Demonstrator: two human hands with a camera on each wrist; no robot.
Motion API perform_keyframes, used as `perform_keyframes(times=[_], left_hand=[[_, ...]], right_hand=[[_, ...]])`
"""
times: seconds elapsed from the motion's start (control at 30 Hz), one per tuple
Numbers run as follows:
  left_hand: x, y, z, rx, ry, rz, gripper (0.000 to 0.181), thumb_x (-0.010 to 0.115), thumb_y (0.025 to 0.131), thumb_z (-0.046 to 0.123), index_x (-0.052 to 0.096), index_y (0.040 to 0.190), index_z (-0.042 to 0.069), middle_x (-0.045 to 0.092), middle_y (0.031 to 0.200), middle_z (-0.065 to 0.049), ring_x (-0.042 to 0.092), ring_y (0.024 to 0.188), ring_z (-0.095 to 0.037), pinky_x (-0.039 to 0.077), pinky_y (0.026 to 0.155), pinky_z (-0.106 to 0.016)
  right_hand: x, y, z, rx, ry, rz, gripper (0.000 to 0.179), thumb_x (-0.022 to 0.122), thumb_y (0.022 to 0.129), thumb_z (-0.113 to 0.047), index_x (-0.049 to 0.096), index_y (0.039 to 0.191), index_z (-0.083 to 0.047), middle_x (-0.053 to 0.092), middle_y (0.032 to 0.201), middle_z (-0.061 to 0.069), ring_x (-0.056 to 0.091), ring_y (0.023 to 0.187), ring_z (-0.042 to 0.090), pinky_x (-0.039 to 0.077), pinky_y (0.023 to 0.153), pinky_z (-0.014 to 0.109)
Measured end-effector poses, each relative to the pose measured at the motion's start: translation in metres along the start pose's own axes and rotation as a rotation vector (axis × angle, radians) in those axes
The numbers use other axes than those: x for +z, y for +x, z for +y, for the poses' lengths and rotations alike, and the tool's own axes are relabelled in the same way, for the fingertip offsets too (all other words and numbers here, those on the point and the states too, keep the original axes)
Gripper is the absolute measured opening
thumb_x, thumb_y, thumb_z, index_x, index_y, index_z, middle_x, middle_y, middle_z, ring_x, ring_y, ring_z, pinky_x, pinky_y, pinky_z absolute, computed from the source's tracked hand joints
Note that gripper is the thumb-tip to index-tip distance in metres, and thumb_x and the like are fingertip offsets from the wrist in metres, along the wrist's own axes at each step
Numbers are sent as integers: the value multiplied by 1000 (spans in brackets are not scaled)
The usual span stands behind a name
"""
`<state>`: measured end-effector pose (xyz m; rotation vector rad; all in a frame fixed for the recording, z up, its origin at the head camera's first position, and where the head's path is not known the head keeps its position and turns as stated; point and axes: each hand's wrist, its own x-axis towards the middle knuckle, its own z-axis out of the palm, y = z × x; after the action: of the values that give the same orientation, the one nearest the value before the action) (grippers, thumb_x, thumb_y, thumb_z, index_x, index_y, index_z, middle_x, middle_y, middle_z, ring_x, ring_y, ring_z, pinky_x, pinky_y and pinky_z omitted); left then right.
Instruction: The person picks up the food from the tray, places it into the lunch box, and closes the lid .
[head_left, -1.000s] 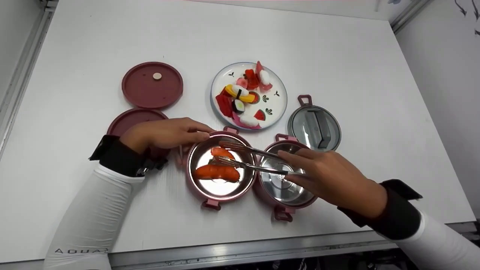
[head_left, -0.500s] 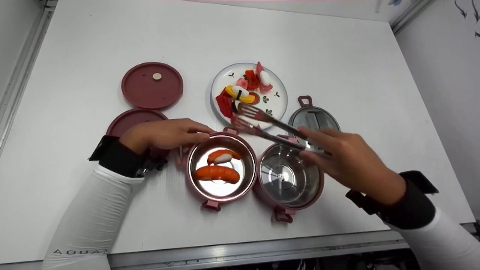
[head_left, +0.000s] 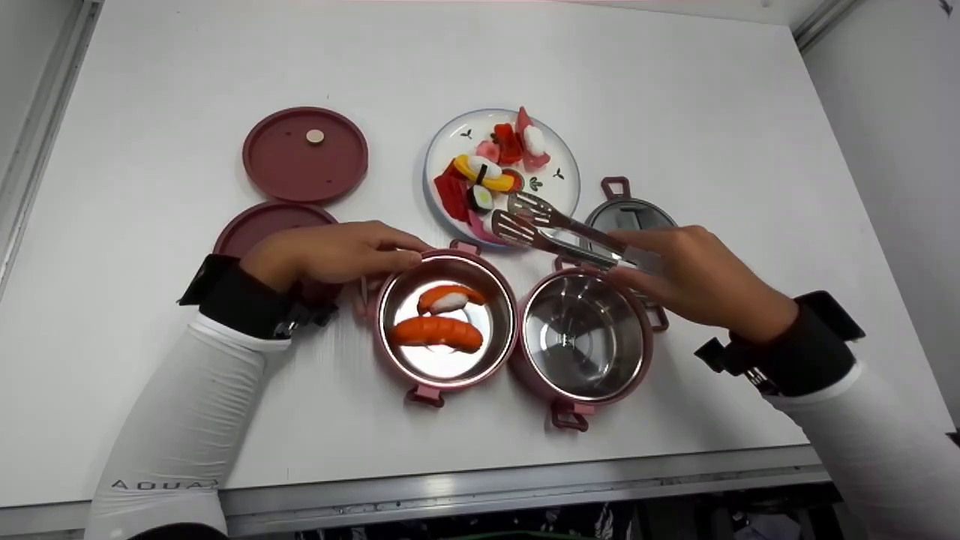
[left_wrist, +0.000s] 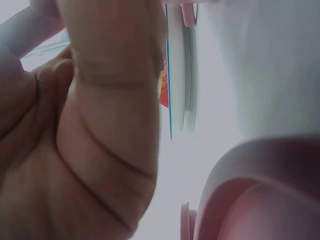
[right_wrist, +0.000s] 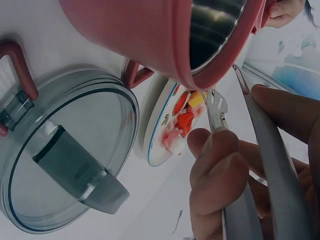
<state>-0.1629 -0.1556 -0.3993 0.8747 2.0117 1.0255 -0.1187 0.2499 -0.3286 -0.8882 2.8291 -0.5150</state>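
In the head view my left hand point(head_left: 330, 255) holds the rim of the left pink pot point(head_left: 384, 352), thumb at the edge. An orange shrimp-like piece point(head_left: 439, 332) and an orange-and-white toy sushi point(head_left: 450, 301) lie inside its steel bowl. My right hand point(head_left: 694, 274) grips metal tongs point(head_left: 574, 251), their slotted ends apart over the plate's front edge. Between the tips and the plate point(head_left: 559, 202) I see nothing held. Near the tips lie a pink-and-white sushi point(head_left: 480, 225), partly hidden, and a black-wrapped roll point(head_left: 480, 198). The right wrist view shows the fingers around the tongs point(right_wrist: 272, 165).
A second pink pot point(head_left: 585, 337) stands against the first. Behind it, a glass lid point(head_left: 630, 216) is partly covered by my right hand. Two dark red lids point(head_left: 304, 169) lie at left, one under my left wrist. More toy sushi point(head_left: 484, 172) crowds the plate's left side.
The tongs have come up out of the left pot, swung away to the plate and stopped over its front edge. The orange-and-white sushi now lies in that pot. My left hand has stayed put.
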Motion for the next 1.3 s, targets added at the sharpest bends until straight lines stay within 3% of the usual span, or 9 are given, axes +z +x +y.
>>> perform_keyframes(times=[0.17,0.37,0.5,0.6,0.77,0.87,0.97,1.13,1.3], left_hand=[[-3,1,1,42,41,18,37,44,108,29,60,140,19,67,123,-2,56,110,-15,43,101,-31],[0,-1,0,23,25,0,37,43,108,31,59,140,20,68,117,-4,60,101,-17,46,95,-31],[1,-1,-1,26,24,1,37,43,108,30,59,140,19,67,122,-3,59,105,-15,45,96,-28],[1,-1,-1,-16,-48,-22,38,43,108,32,58,141,21,67,119,-7,67,92,-16,54,88,-29],[-1,4,2,-42,-90,-33,38,44,108,32,57,142,22,67,114,-9,69,76,-17,58,77,-29],[-2,5,3,-21,-37,-20,37,44,108,32,58,141,22,67,117,-5,67,89,-15,53,85,-26],[-3,7,5,0,-1,-9,37,45,107,32,59,140,22,67,121,-3,64,102,-15,50,94,-29],[-3,6,6,19,46,3,37,44,107,33,60,139,22,67,122,-1,57,109,-15,44,99,-33],[-2,4,5,-26,-27,-24,37,43,108,34,58,140,23,66,116,-5,66,90,-15,53,86,-30]], right_hand=[[0,7,0,17,24,-47,37,70,95,-23,68,128,-8,76,106,5,55,69,13,44,65,26],[5,10,-1,18,26,-63,35,70,94,-16,68,127,-5,75,109,8,55,72,15,44,64,28],[6,10,1,17,38,-66,34,70,94,-17,69,127,-6,76,102,6,54,68,15,42,61,26],[3,8,1,14,47,-53,35,71,94,-19,69,127,-7,75,92,4,48,60,11,40,57,25],[-10,-6,-3,-1,72,20,35,73,92,-14,69,127,-6,76,104,8,37,52,5,38,53,21],[-18,-16,-13,-22,119,60,36,74,91,-10,69,126,-5,75,112,9,42,52,3,40,52,17],[-22,-29,-26,-61,157,80,41,76,87,-7,69,127,-6,76,106,6,51,57,1,43,52,14],[-17,-47,-45,-148,110,58,45,79,84,-7,68,128,-8,76,104,1,59,72,2,49,63,15],[-5,-51,-55,-177,43,-13,41,77,88,-14,69,127,-10,75,109,2,63,80,2,52,67,21]])
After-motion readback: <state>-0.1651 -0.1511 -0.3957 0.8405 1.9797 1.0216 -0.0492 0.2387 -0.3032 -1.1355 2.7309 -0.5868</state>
